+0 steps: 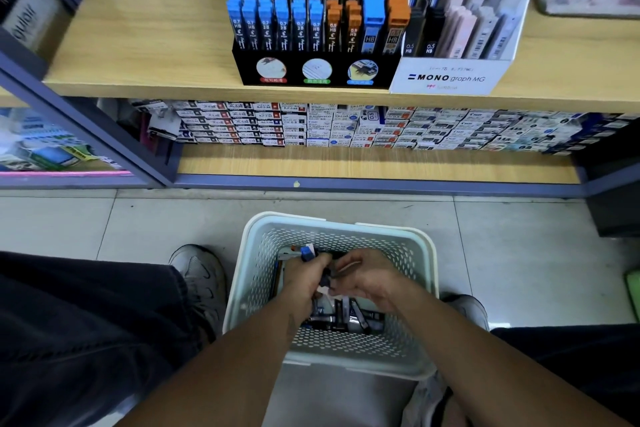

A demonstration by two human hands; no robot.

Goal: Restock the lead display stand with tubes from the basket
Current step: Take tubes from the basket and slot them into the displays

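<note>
Both hands grip tubes inside one basket.

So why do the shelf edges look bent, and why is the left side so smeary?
Head view: the wide-angle lens bows the wooden shelf edge and leans the frames outward; the far left and the corners are blurred, while the black display stand and basket stay fairly sharp. Lighting is even and soft; both hands are slightly smeared over the tubes.

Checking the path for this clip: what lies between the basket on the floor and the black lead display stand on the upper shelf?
In the head view, between the basket and the lead display stand: bare floor tiles, then the lower shelf with stacked small boxes.
</note>
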